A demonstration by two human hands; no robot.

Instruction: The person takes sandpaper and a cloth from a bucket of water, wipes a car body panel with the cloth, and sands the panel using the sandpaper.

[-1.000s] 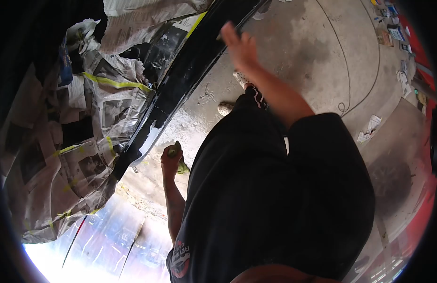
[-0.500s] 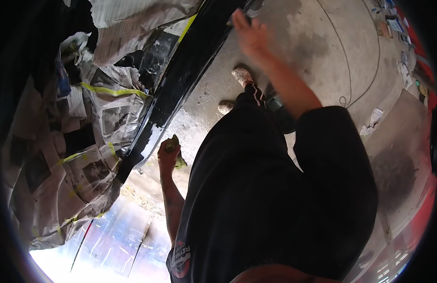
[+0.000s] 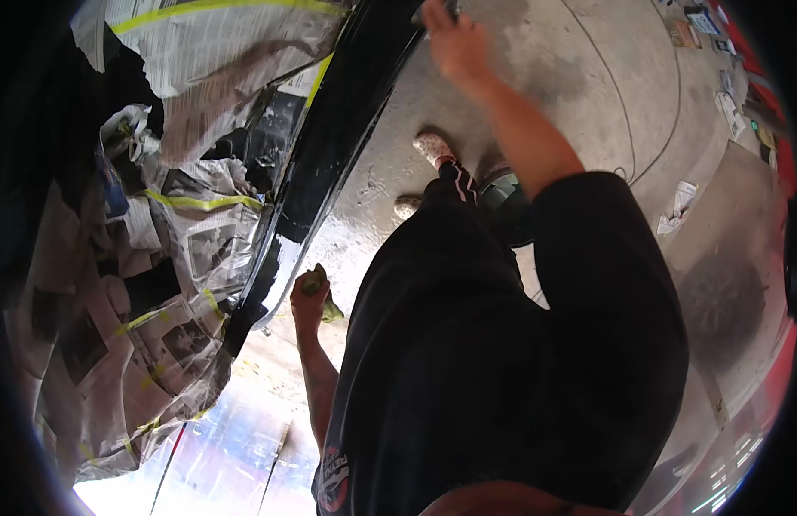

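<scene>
Left of my nearer right hand (image 3: 461, 50), fingers out, hold unclear, slants the long panel (image 3: 334, 129); my left hand (image 3: 307, 303) grips cloth (image 3: 331, 311).

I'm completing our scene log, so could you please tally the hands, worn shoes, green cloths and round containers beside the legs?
Hands: 2 (left hand, right hand)
Worn shoes: 2
Green cloth: 1
Round container: 1
Total: 6

Crumpled green cloth (image 3: 331, 311) in left hand (image 3: 307, 303)
</scene>
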